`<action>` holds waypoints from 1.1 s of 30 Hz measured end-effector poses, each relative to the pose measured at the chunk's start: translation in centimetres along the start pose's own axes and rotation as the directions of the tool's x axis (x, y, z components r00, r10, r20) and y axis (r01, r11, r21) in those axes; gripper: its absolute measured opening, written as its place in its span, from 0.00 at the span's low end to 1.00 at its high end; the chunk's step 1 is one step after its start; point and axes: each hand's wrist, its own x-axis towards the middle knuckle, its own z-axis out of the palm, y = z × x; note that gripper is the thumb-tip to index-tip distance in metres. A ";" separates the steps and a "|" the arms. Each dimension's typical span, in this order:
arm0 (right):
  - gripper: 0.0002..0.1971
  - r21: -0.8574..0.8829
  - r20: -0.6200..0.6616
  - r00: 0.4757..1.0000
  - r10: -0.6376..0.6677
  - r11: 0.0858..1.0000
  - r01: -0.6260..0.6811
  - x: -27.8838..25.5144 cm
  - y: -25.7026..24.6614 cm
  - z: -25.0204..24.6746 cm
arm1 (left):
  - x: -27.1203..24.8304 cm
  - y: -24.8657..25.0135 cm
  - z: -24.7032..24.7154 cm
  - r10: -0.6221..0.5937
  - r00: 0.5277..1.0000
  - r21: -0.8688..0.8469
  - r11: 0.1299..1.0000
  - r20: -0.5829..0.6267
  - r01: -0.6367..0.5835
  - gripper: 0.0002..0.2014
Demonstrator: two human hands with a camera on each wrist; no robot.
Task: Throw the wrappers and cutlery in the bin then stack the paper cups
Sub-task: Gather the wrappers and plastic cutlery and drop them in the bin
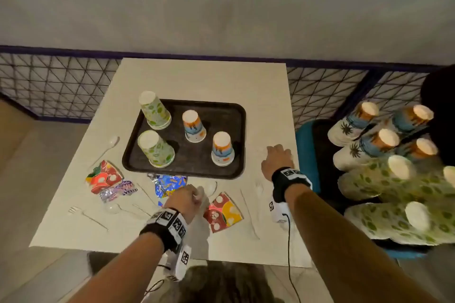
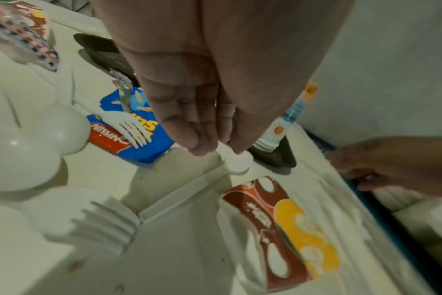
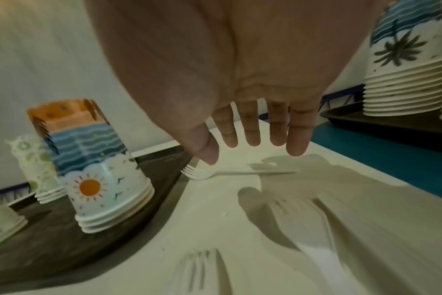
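My left hand (image 1: 197, 195) reaches over the near middle of the white table (image 1: 202, 81); in the left wrist view its fingertips and thumb (image 2: 217, 149) pinch the handle of a white plastic spoon (image 2: 237, 163). Beside it lie a blue wrapper (image 1: 170, 184) and a red-and-yellow wrapper (image 1: 222, 213). My right hand (image 1: 275, 151) hovers open, fingers spread, near the table's right edge, just above a white fork (image 3: 215, 173). Upturned paper cup stacks, two green-spotted (image 1: 155, 110) and two beach-print (image 1: 222, 149), stand on the dark tray (image 1: 197, 170).
More wrappers (image 1: 103, 176) and white cutlery (image 1: 108, 147) lie at the left; a knife (image 1: 248, 211) and another fork (image 1: 258, 187) sit at the near right. Right of the table, tall cup stacks (image 1: 369, 179) crowd a blue seat. A wire fence (image 1: 56, 86) runs behind.
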 end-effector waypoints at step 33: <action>0.10 0.731 -0.059 0.948 -0.313 0.633 0.255 -9.5 0.8 -1.6 | -0.9 9.8 -0.1 -0.097 0.995 -0.727 0.683 0.011 0.075 0.16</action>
